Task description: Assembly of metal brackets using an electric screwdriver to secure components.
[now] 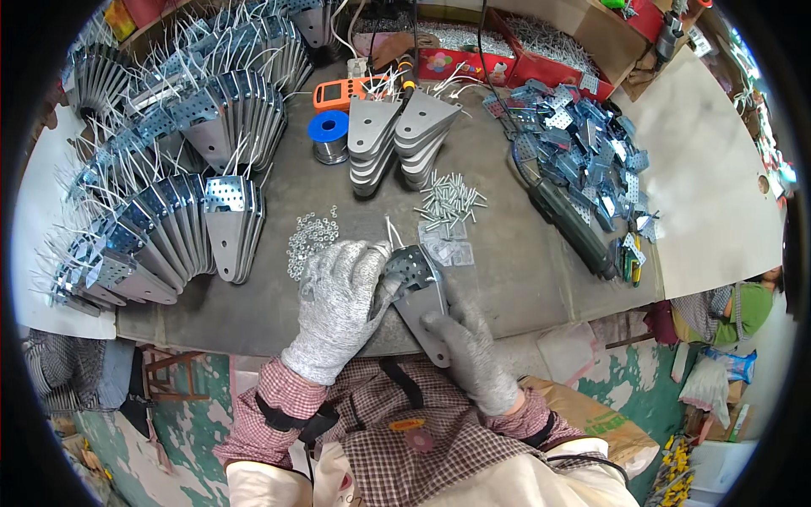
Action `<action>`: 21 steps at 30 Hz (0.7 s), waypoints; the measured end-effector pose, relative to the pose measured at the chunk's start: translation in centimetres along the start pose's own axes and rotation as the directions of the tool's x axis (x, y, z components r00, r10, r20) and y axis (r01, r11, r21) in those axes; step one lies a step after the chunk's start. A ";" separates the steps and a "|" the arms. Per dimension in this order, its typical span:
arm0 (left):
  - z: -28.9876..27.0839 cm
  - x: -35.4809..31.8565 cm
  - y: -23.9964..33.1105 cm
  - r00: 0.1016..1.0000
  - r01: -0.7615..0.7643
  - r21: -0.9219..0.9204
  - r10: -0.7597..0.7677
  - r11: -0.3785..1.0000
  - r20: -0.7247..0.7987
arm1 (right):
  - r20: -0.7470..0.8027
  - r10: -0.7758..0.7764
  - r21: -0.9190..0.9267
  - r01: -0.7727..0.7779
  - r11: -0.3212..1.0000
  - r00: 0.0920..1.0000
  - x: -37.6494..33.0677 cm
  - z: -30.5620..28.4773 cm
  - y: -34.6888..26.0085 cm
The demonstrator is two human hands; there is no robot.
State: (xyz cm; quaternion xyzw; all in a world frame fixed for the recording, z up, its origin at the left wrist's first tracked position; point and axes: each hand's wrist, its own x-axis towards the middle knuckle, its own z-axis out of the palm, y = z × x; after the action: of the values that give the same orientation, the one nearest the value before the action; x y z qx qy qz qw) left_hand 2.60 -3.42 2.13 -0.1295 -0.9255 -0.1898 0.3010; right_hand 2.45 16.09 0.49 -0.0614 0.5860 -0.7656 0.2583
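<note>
Close to the table's near edge I hold a grey tapered metal bracket with a perforated shiny cover and two white wires at its wide end. My left hand, in a speckled grey glove, grips the wide end with the thumb against the cover. My right hand, gloved in darker grey, closes on the narrow end near its hole. Just beyond my left hand lies a scatter of small nuts. A heap of screws and some small clear plastic pieces lie beyond the bracket.
Rows of wired brackets fill the left side. Two bracket stacks, a solder spool and an orange meter stand farther back. On the right are a perforated-plate pile, a dark power screwdriver and red boxes behind.
</note>
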 end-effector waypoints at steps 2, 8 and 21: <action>0.5 -0.9 0.9 0.992 0.067 -0.105 -0.055 0.992 0.113 | -0.044 0.075 -0.048 -0.077 0.996 0.996 -0.5 0.6 0.4; 1.2 -5.3 2.6 0.921 0.307 -0.339 -0.187 0.889 0.342 | 0.145 -0.022 -0.764 0.126 0.633 0.989 0.3 1.2 -3.1; 1.7 -6.2 2.5 0.909 0.329 -0.351 -0.194 0.876 0.368 | -0.183 -0.455 -0.983 -0.162 0.084 0.872 2.2 -21.9 -9.0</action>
State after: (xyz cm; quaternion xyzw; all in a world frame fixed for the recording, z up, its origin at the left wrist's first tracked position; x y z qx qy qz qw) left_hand 7.49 -1.18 -2.21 -0.0904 -0.9112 -0.3933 0.0834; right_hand -11.09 35.64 1.69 -0.1004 0.9747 -0.1847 -0.0758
